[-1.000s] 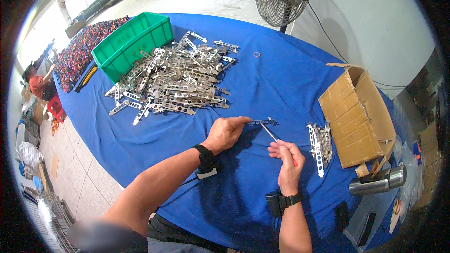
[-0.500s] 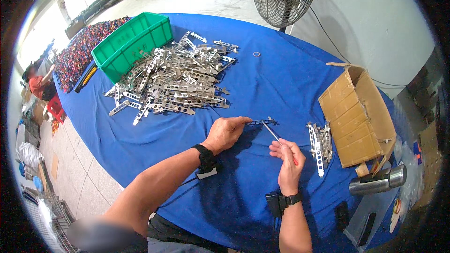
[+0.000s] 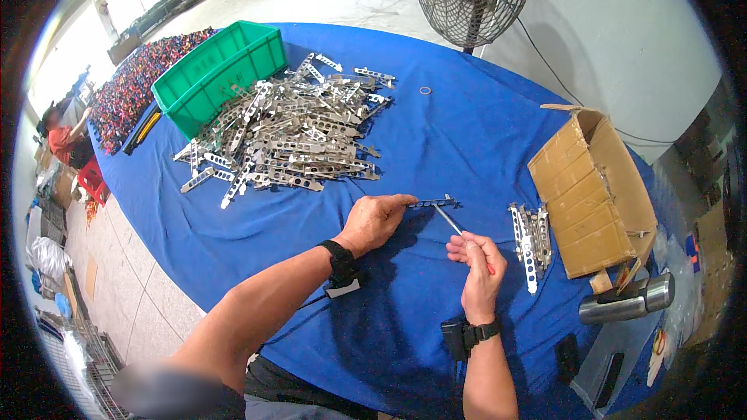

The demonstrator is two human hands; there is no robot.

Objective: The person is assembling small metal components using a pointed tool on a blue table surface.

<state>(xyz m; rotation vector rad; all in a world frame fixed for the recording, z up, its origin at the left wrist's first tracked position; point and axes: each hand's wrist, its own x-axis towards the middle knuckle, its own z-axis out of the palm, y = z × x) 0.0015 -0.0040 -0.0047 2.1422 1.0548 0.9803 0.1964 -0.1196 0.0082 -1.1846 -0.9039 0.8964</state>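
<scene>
Pinched at one end by my left hand (image 3: 369, 225), a perforated metal bracket (image 3: 426, 204) points to the right above the blue cloth. My right hand (image 3: 478, 264) grips a slim metal-shafted hand tool (image 3: 449, 221) with a red handle. The tool's tip meets the bracket near its far right end; whether it is a file or a scraper cannot be made out. Beyond my left hand lies a large heap of similar silvery brackets (image 3: 292, 136). To the right of my right hand, a small group of brackets (image 3: 531, 241) lies roughly lined up.
A green bin (image 3: 222, 74) stands behind the heap, with many small coloured pieces (image 3: 144, 89) left of it. At the right are a cardboard box (image 3: 583, 202) and a steel flask (image 3: 627, 299). A fan (image 3: 471, 0) stands past the table. Another person (image 3: 66, 138) sits far left.
The tool's shaft has shifted very slightly against the bracket and catches the light differently. Both hands stay in nearly the same place.
</scene>
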